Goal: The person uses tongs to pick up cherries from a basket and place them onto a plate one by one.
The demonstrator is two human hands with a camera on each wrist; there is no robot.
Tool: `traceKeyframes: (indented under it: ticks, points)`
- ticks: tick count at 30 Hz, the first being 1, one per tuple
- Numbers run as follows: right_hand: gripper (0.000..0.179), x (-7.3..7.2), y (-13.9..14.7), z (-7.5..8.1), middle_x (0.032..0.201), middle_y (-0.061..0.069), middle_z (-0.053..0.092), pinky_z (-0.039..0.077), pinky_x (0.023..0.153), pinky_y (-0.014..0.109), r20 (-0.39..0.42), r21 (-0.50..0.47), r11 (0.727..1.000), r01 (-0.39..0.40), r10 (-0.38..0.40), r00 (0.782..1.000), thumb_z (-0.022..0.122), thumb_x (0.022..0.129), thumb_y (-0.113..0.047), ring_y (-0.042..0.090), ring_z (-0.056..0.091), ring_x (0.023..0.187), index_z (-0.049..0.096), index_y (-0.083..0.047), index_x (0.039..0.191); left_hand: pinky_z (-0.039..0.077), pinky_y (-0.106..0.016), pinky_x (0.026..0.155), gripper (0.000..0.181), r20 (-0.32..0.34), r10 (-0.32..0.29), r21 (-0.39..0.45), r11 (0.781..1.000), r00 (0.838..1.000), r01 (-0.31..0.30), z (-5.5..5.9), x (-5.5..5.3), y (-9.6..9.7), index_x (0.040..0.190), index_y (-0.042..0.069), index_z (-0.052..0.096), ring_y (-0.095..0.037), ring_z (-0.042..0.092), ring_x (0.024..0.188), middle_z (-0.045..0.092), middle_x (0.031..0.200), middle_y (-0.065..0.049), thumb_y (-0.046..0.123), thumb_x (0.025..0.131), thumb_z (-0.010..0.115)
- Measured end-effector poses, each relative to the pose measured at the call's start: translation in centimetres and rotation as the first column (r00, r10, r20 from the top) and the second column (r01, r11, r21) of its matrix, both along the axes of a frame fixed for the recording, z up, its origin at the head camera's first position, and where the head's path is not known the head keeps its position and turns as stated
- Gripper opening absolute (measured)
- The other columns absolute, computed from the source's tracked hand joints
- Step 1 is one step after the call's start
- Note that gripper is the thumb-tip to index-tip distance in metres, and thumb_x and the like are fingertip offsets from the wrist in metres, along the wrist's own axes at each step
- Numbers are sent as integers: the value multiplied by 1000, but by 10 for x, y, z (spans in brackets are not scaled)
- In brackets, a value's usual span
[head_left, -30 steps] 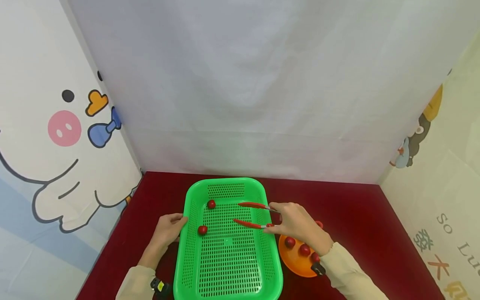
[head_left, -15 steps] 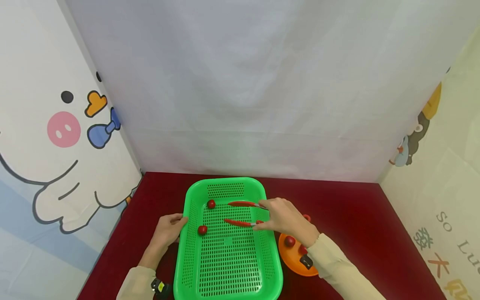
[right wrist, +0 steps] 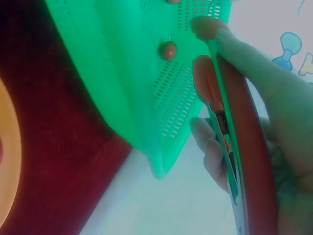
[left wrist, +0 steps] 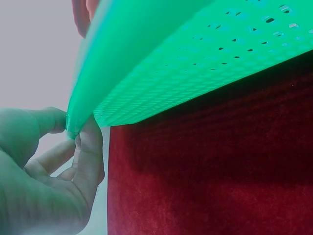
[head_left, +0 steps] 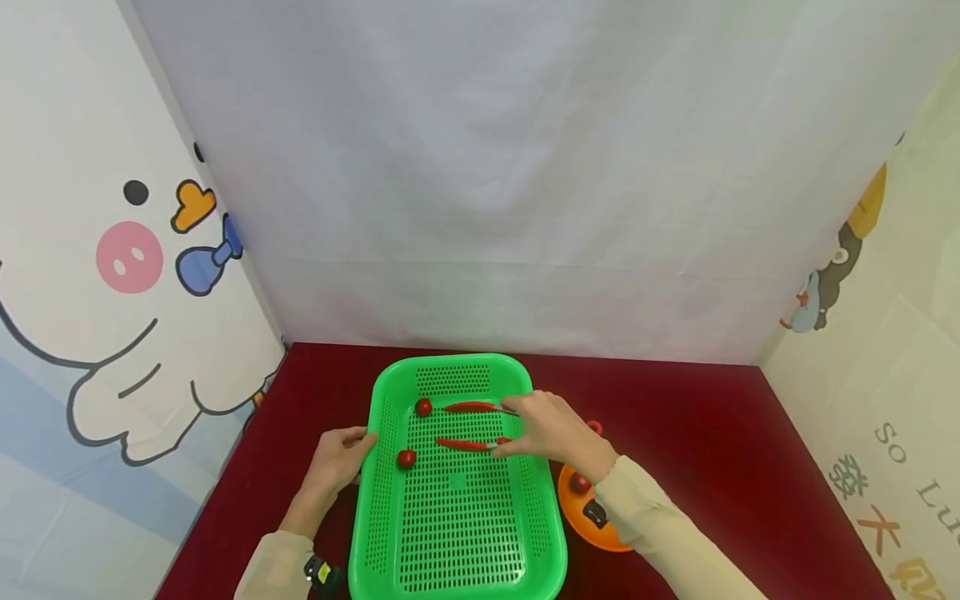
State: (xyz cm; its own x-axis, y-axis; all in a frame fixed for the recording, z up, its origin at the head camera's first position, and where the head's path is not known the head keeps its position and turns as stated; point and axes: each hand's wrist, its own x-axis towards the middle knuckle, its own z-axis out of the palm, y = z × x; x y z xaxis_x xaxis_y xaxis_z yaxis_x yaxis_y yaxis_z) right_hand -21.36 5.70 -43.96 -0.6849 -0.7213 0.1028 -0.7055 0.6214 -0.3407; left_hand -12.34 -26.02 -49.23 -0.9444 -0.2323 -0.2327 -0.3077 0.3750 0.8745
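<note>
My left hand pinches the left rim of a green perforated plastic basket; in the left wrist view the thumb and fingers close on the rim. Over the basket's upper right part, my right hand grips a pair of red-tipped tongs. The two tong arms stand apart with nothing between them, pointing left. Two small dark red round fruits lie on the basket's left side: an upper fruit near the tong tips and a lower fruit. The right wrist view shows the tongs lengthwise in the palm.
An orange plate stands right of the basket, partly under my right forearm. One red fruit shows on it; the sleeve hides the rest. A dark red cloth covers the table. White curtains enclose the back and sides.
My right hand and the tongs have moved left, further over the basket towards the two fruits. The forearm now covers more of the orange plate. My left hand has stayed on the rim.
</note>
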Motion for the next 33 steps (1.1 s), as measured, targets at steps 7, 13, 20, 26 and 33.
traceKeyframes:
  ticks: [7, 13, 20, 26, 33]
  points:
    - [46, -2, -14, -1, 83, 0, 68, 46, 58, 24, -7, 25, 999, -23, 24, 1000, 91, 77, -48, 9, 52, 63, 66, -13, 93, 57, -33, 62, 43, 2, 6, 32, 999, 1000, -6, 0, 0, 0, 140, -10, 56, -16, 67, 75, 67, 123, -29, 19, 108, 56]
    - [49, -3, -25, -4, 78, 1, 67, 51, 63, 26, 2, 50, 997, -54, 54, 999, 92, 75, -46, 13, 58, 69, 70, -7, 95, 60, -35, 63, 41, -6, 8, 63, 998, 1000, -8, -1, 0, 1, 137, -11, 58, -21, 72, 77, 70, 116, -27, 18, 107, 56]
    - [48, -4, -37, -8, 58, -8, 41, 31, 55, 22, 9, 44, 995, -87, 87, 996, 94, 73, -43, 6, 31, 60, 68, -5, 85, 58, -34, 62, 42, 3, 3, 24, 1000, 1000, -3, 0, 0, 1, 138, -10, 58, -17, 68, 75, 69, 118, -27, 19, 107, 56]
    - [50, -3, -48, -8, 77, 1, 68, 41, 57, 21, -2, 99, 991, -86, 86, 996, 95, 72, -44, 6, 49, 63, 74, -5, 96, 58, -34, 63, 42, 4, 5, 30, 1000, 1000, -5, 1, 0, 1, 138, -11, 58, -17, 69, 76, 70, 113, -24, 19, 107, 56]
    - [54, -2, -60, -9, 80, 0, 70, 49, 61, 22, -10, 156, 984, -84, 86, 996, 94, 72, -46, 10, 60, 70, 76, -5, 102, 58, -34, 63, 43, 1, 4, 18, 1000, 1000, -4, 1, 1, 1, 137, -11, 58, -16, 68, 75, 71, 112, -23, 19, 107, 56]
